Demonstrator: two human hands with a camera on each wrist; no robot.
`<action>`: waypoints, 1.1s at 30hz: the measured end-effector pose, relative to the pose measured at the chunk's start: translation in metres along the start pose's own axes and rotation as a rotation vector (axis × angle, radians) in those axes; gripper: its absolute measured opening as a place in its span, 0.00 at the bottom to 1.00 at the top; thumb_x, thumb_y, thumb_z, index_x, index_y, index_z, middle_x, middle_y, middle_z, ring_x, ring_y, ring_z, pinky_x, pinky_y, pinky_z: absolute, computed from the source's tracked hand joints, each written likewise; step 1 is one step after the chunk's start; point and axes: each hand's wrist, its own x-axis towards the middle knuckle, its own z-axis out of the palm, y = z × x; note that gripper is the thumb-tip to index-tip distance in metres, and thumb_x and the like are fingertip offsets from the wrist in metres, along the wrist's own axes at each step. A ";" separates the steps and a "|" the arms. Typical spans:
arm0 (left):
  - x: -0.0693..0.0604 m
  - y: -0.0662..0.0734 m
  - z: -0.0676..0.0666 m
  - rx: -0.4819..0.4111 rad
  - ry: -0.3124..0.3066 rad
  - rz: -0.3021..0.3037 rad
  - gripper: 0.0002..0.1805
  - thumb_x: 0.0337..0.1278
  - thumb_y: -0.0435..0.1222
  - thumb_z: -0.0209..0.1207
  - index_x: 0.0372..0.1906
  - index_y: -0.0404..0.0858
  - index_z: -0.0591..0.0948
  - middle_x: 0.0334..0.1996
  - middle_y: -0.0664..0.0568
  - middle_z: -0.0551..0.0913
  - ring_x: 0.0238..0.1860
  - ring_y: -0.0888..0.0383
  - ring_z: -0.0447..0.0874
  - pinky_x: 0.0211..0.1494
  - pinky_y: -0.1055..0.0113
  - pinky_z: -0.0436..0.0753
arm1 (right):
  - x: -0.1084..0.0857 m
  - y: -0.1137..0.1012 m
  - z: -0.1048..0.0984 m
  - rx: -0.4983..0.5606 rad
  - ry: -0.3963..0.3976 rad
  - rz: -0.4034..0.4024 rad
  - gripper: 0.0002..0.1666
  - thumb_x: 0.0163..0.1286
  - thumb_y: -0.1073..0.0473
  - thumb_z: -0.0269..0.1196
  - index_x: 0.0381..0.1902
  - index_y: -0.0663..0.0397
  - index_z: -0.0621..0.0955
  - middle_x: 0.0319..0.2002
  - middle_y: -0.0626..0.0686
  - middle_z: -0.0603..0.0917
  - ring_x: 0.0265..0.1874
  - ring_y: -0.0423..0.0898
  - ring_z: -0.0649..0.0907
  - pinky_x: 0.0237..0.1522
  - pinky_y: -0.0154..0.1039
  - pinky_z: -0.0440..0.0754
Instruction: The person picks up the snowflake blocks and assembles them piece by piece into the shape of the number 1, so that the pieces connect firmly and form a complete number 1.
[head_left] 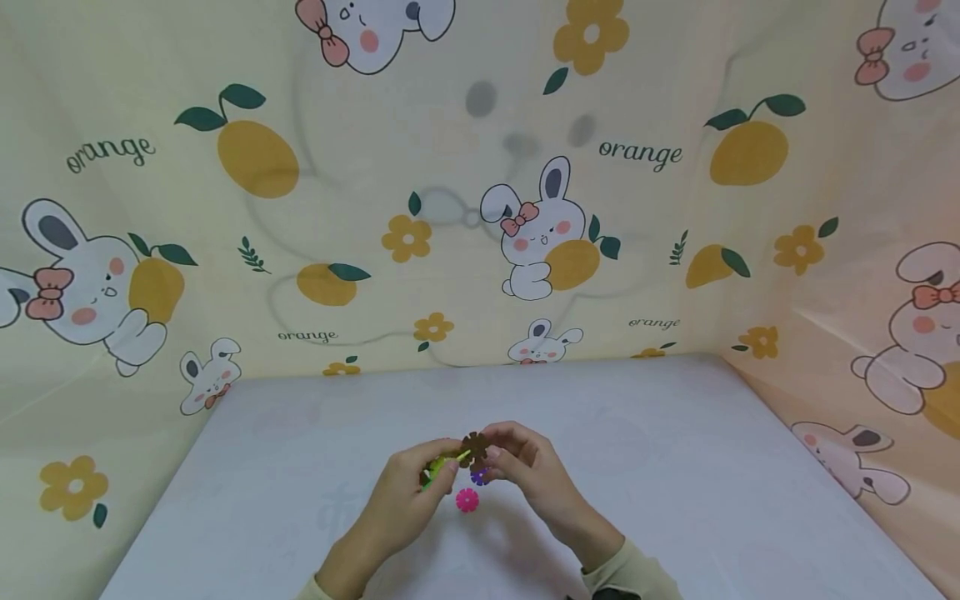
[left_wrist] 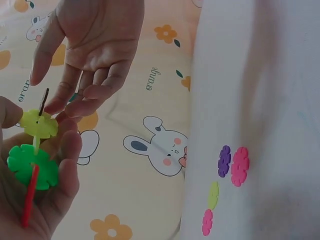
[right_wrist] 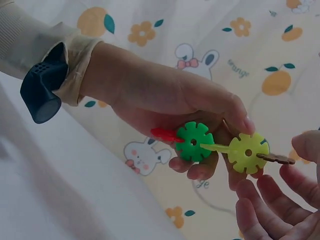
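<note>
My left hand pinches a chain of slotted plastic snowflake discs between thumb and fingers. Along it, the right wrist view shows a red disc edge-on, a green disc, a thin yellow disc, a yellow disc face-on and a brown disc at the end. Beside the brown disc is my right hand, its thumb standing apart from its loosely bent fingers. Whether those fingertips touch the brown disc I cannot tell. In the head view the brown disc faces the camera between both hands.
Loose discs lie on the white table below the hands: a purple disc, a pink disc, a yellow disc and another pink disc. A rabbit-and-orange printed cloth encloses the table's back and sides.
</note>
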 end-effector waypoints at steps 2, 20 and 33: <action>0.000 -0.001 0.000 -0.014 -0.004 -0.003 0.14 0.73 0.34 0.54 0.55 0.35 0.84 0.33 0.53 0.86 0.26 0.69 0.77 0.31 0.71 0.82 | 0.000 0.000 0.000 -0.001 0.000 0.009 0.21 0.79 0.60 0.55 0.59 0.73 0.72 0.51 0.54 0.84 0.43 0.41 0.88 0.49 0.38 0.86; 0.001 -0.001 -0.002 -0.102 0.005 -0.084 0.19 0.81 0.35 0.40 0.65 0.49 0.75 0.34 0.51 0.84 0.20 0.64 0.73 0.26 0.71 0.76 | 0.000 0.000 0.000 -0.023 0.002 0.075 0.24 0.81 0.56 0.53 0.64 0.68 0.70 0.50 0.51 0.83 0.40 0.40 0.88 0.51 0.41 0.86; 0.001 -0.006 0.000 -0.044 0.103 -0.075 0.23 0.60 0.46 0.69 0.60 0.57 0.78 0.31 0.57 0.85 0.26 0.65 0.75 0.28 0.73 0.75 | 0.011 0.044 -0.024 -0.156 0.120 0.196 0.23 0.80 0.53 0.55 0.62 0.64 0.73 0.52 0.66 0.83 0.44 0.52 0.88 0.49 0.42 0.86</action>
